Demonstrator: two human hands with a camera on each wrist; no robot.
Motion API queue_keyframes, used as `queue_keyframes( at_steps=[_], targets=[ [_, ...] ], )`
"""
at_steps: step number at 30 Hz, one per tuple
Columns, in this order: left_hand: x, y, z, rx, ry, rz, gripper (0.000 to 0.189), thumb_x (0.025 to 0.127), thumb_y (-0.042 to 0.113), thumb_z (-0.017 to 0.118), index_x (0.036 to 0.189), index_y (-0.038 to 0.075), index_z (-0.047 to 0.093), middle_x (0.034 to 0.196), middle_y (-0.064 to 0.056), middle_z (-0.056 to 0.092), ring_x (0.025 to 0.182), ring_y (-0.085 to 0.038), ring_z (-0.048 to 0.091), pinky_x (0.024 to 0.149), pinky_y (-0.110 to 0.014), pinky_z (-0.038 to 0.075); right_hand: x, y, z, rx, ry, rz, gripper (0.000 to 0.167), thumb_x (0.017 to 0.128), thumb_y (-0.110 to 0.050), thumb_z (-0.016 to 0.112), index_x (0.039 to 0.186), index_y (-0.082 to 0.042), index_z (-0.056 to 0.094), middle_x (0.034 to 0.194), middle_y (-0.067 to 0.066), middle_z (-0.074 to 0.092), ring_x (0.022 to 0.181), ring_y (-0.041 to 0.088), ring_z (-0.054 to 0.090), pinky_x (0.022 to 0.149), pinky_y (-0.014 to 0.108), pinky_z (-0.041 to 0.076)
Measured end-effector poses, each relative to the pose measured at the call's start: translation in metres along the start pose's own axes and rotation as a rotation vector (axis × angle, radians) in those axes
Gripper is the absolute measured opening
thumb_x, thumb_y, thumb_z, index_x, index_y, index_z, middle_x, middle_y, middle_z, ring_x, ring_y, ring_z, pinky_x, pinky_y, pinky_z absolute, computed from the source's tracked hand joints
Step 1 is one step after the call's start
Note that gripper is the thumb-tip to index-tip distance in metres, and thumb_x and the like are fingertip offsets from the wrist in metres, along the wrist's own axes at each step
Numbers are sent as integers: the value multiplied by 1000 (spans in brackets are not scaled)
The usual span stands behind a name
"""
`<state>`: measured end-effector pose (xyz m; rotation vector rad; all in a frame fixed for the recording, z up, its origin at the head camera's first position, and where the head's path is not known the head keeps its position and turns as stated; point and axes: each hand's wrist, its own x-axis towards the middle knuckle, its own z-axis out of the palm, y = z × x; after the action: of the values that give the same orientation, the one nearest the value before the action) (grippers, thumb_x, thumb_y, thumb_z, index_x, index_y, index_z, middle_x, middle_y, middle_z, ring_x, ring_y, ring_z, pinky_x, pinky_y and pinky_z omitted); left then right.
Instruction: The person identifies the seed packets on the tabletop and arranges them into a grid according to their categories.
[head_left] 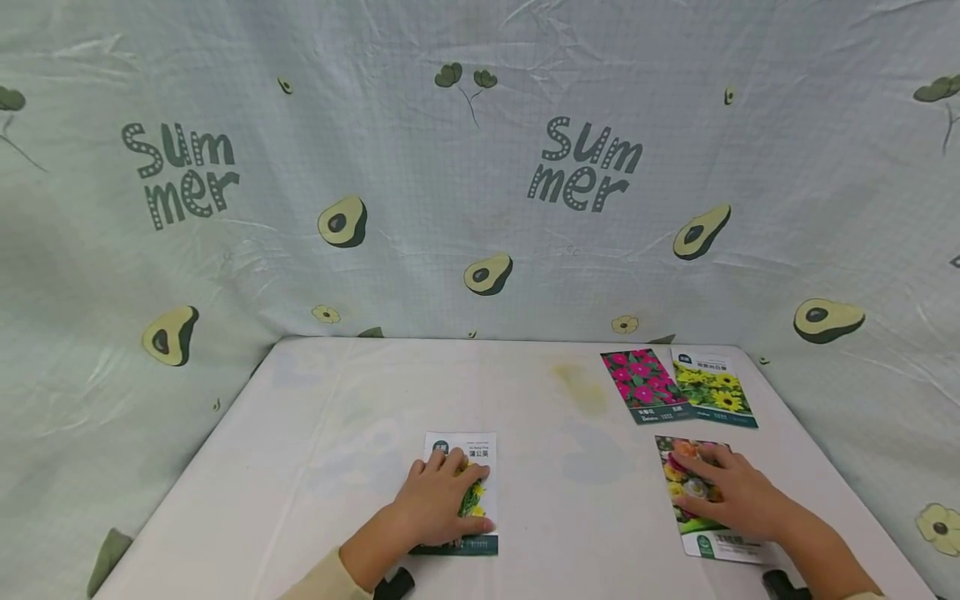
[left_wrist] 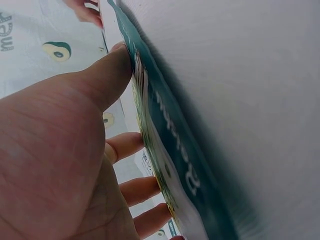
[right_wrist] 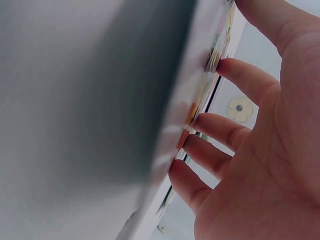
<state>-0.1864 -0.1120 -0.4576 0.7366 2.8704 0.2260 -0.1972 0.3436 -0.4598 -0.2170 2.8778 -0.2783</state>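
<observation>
In the head view my left hand [head_left: 438, 500] rests on a white seed packet [head_left: 480, 446] with yellow flowers and a dark green bottom band. Its fingers are spread over the front, hiding much of the picture. On the right, my right hand [head_left: 738, 500] lies over another seed packet [head_left: 678, 479], printed with mixed orange, pink and white flowers; the fingertips touch its face. The left wrist view shows the thumb and fingertips against the packet's printed side [left_wrist: 165, 145]. Seen edge-on in the right wrist view, the flowered packet [right_wrist: 197, 100] meets several fingertips.
Behind the right hand, a seed packet with pink flowers [head_left: 645, 383] partly overlaps one with yellow flowers [head_left: 716, 387] near the back right corner. All lie on a white-covered table [head_left: 337, 467]. A hanging avocado-print cloth [head_left: 420, 183] surrounds the back and sides.
</observation>
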Motion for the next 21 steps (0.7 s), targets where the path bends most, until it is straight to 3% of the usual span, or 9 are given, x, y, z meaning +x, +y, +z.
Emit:
queue_keyframes(
  at_steps=[21],
  targets=[
    [1, -3, 3, -3, 0, 1, 77, 85, 75, 64, 148, 32, 54, 132, -3, 48, 107, -24, 41, 80, -40, 33, 1, -24, 3, -29, 29, -17, 86, 83, -72, 68, 150, -22, 54, 147, 24, 44, 126, 50, 46, 94, 73, 45]
  ],
)
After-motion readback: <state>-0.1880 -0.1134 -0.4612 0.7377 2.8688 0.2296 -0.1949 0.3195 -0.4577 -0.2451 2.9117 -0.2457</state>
